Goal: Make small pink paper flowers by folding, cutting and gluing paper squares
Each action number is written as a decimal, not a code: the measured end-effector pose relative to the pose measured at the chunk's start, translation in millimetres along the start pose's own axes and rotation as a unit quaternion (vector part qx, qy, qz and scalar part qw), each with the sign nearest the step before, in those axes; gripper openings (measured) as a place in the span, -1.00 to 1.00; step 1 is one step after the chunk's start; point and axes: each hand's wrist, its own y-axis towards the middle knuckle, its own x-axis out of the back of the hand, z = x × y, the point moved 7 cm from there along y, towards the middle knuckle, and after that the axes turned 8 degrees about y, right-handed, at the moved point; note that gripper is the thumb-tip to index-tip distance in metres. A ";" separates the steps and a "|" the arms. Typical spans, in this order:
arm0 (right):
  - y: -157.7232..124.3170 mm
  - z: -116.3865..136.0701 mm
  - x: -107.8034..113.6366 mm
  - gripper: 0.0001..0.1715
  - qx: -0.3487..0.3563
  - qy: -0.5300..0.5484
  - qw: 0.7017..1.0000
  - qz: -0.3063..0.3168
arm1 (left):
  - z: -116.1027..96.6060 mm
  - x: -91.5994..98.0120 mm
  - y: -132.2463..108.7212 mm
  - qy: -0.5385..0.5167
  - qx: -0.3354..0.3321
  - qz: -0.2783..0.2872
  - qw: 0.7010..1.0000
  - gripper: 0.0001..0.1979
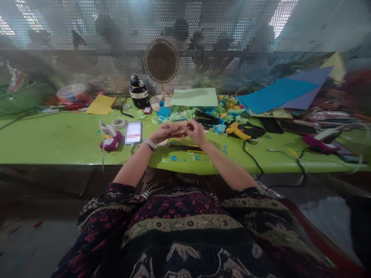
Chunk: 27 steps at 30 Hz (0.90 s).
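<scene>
My left hand (162, 133) and my right hand (196, 133) meet over the near part of the green table (72, 135). Between them is a piece of peach-coloured paper (177, 125), gripped by the fingers of both. Its exact shape is partly covered by the hands. Just below them lies a dark, long tool that looks like scissors (185, 148), with a thin yellow stick-like thing (197, 152) beside it. Small blue paper scraps (175, 158) are scattered around. A phone (133, 133) with a lit screen stands left of my left wrist.
A yellow glue gun (238, 131) with a black cord lies right of my hands. Behind are cut paper pieces (188, 114), a pale green sheet (194, 96), a fan (161, 61) and a black bottle (139, 92). Purple power sockets (111, 141) and blue sheets (281, 94) flank the workspace.
</scene>
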 end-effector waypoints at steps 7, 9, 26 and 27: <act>4.1 -14.7 1.2 -0.37 -0.026 0.079 0.996 -0.037 | -3.7 -1.4 1.5 -0.003 -0.019 -0.011 1.000 -0.63; 5.2 -20.0 1.8 -0.34 -0.036 0.103 0.993 -0.047 | -3.8 -1.1 2.0 -0.002 -0.022 -0.016 1.000 -0.62; 3.7 -5.3 0.0 -0.39 -0.014 0.072 0.997 -0.010 | 0.7 1.9 2.1 0.007 -0.012 -0.026 1.000 -0.72; 3.8 -5.8 0.2 -0.40 -0.013 0.068 0.998 -0.011 | 0.0 1.1 1.7 0.005 -0.012 -0.024 1.000 -0.73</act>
